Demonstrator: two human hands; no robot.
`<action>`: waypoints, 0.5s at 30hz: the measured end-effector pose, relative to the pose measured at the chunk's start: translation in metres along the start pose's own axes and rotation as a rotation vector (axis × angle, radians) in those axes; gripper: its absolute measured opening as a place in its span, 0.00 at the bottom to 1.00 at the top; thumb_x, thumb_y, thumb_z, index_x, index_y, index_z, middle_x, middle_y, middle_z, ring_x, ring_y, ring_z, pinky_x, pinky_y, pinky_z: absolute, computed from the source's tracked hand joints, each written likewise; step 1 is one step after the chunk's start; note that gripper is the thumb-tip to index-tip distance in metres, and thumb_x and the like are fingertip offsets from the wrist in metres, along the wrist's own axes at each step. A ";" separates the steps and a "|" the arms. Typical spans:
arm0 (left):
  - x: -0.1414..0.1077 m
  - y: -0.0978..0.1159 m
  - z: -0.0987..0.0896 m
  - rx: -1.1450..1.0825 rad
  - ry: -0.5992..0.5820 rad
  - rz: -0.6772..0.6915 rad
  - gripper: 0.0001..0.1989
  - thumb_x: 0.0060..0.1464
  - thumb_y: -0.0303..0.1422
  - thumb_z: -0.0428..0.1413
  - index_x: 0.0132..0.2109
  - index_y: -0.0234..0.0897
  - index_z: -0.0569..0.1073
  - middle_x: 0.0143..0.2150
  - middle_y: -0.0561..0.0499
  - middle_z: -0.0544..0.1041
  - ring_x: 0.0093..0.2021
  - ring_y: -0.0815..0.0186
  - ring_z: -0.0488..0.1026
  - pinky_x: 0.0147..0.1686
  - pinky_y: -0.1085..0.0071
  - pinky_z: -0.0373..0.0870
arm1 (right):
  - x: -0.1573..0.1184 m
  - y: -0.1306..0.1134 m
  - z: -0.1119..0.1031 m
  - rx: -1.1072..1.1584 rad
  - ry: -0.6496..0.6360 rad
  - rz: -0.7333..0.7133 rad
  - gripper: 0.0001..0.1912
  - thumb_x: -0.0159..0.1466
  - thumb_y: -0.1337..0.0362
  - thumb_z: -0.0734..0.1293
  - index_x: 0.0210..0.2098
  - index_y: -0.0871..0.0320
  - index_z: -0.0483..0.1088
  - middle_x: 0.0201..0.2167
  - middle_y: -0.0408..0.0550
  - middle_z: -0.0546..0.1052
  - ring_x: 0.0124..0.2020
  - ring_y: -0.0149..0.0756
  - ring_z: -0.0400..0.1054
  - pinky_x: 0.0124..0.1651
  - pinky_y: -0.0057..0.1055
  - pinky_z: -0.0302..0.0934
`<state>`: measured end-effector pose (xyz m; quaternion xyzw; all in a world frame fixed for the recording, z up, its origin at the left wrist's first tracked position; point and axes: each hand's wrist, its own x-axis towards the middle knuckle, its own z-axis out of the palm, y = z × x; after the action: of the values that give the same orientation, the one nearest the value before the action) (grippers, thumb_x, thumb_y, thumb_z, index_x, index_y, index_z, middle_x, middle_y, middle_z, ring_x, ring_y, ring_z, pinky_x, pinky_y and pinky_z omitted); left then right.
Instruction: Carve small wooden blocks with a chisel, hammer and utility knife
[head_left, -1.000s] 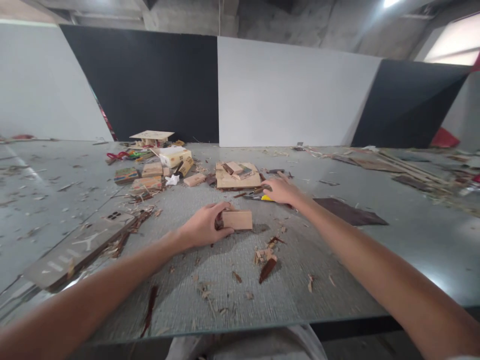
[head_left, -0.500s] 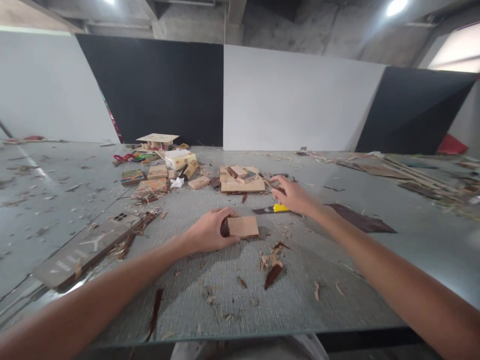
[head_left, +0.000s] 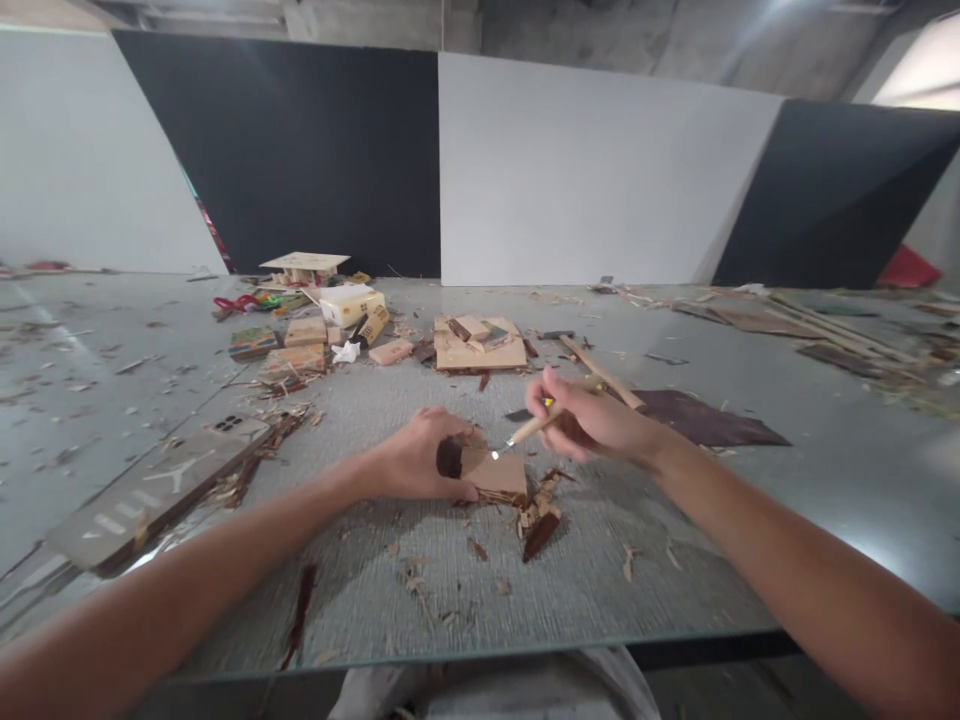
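Note:
My left hand (head_left: 416, 455) is closed around one end of a small wooden block (head_left: 504, 476) on the table, thumb and fingers on opposite sides. A dark brown patch shows at the gripped end. My right hand (head_left: 600, 420) pinches a wood-carving tool (head_left: 531, 426) with a pale wooden handle and a thin metal shaft. Its shiny tip is over the top of the block; whether it touches is hard to tell. Partly hidden behind the right hand lies a yellow-handled utility knife (head_left: 550, 402). Wood shavings (head_left: 541, 510) are heaped beside the block's near right corner.
A phone (head_left: 169, 490) lies at left. Further back are painted wooden pieces (head_left: 296, 358), a tissue pack (head_left: 349, 305) and a wooden board (head_left: 480, 355) bearing scraps. A wooden stick (head_left: 600, 372) and a dark sheet (head_left: 709, 418) lie right. The table's near edge (head_left: 465, 658) is close.
My right hand has come back toward me with the carving tool, from beside the board to above the block. My left hand has kept its grip, and the view has tipped down slightly.

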<state>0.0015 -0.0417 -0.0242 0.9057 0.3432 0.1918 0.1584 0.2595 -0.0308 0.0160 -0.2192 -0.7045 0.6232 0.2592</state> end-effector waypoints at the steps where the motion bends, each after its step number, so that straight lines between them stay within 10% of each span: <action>1: 0.001 0.000 -0.001 -0.002 -0.003 -0.005 0.30 0.40 0.52 0.61 0.47 0.37 0.72 0.41 0.47 0.74 0.42 0.58 0.68 0.43 0.63 0.61 | 0.001 0.002 0.001 0.018 -0.026 0.048 0.23 0.69 0.47 0.49 0.35 0.56 0.65 0.14 0.38 0.67 0.13 0.25 0.55 0.19 0.25 0.53; 7: 0.002 0.003 -0.002 0.014 -0.013 -0.023 0.27 0.40 0.52 0.62 0.42 0.36 0.73 0.39 0.47 0.75 0.40 0.58 0.69 0.41 0.63 0.62 | 0.005 0.004 0.006 -0.235 0.060 0.156 0.10 0.61 0.57 0.68 0.32 0.58 0.69 0.22 0.41 0.68 0.22 0.26 0.59 0.22 0.26 0.51; 15: 0.000 0.007 0.003 0.046 0.032 -0.100 0.28 0.38 0.53 0.62 0.39 0.35 0.72 0.37 0.46 0.73 0.39 0.57 0.69 0.38 0.63 0.64 | 0.008 0.010 0.011 -0.337 0.124 0.148 0.05 0.61 0.63 0.66 0.36 0.57 0.69 0.21 0.39 0.63 0.23 0.28 0.55 0.25 0.29 0.49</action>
<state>0.0067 -0.0467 -0.0237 0.8876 0.3951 0.1901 0.1412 0.2459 -0.0332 0.0062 -0.3487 -0.7635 0.4991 0.2154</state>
